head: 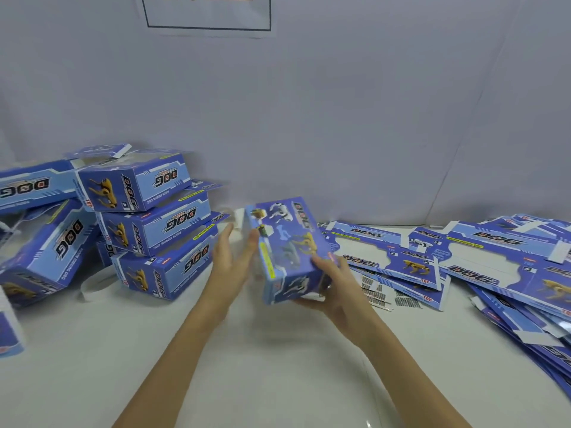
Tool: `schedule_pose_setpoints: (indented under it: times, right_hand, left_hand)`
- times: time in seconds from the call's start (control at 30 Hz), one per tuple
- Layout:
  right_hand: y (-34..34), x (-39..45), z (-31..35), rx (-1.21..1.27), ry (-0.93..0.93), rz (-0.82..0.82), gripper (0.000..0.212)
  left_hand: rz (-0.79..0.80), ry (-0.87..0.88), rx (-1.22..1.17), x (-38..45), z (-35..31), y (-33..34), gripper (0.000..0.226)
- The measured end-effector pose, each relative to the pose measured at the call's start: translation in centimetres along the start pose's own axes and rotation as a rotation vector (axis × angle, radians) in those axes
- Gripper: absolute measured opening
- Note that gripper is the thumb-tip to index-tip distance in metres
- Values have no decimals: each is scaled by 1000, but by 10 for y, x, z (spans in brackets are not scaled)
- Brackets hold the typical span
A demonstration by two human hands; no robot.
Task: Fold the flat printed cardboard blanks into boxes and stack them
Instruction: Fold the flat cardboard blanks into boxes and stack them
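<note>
Right now the right hand (332,274) curls its fingers round the near end of a folded box (289,251) held above the white table (262,350), while the left hand (233,257), fingers straight, lies against its left side. Finished boxes (154,217) pile up at left; flat blanks (463,257) lie at right.

Packing workstation: white table (278,366) piled with printed boxes (154,223) and flat blanks (463,257).

Single head view, near, facing forward-down over white table (278,366).
</note>
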State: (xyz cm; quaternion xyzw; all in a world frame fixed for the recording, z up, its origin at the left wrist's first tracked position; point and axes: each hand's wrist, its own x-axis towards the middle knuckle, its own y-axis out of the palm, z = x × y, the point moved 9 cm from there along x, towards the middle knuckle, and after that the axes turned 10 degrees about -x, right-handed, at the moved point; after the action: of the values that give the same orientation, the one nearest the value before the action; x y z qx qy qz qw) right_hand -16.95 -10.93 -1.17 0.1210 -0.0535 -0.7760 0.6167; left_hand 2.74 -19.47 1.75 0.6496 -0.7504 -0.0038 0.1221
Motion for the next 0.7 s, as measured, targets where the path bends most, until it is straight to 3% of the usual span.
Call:
schedule_pose_setpoints:
  times: [0.07,0.13,0.2,0.27,0.4,0.53,0.7]
  right_hand:
    - [19,-7,-11,-206,49,189,68]
    - [28,-11,-16,-402,13,289,69]
    - [25,-7,-2,-381,-128,197,65]
    - [15,-5,17,-300,-276,61,63]
    - [9,-2,22,-245,-340,40,65]
    - [-6,0,22,-240,-330,1,56]
    - [-4,1,21,-254,-296,6,54]
  left_hand:
    - [38,-118,-290,-1,5,1,60]
    - [1,-98,-319,2,-2,-11,53]
    - [22,-87,-360,6,-6,-16,57]
    - [152,-99,-443,2,-8,-4,56]
    - [392,-135,-434,-15,-3,36,59]
    - [325,-56,-178,-12,0,34,54]
    - [282,13,-150,-9,0,31,41]
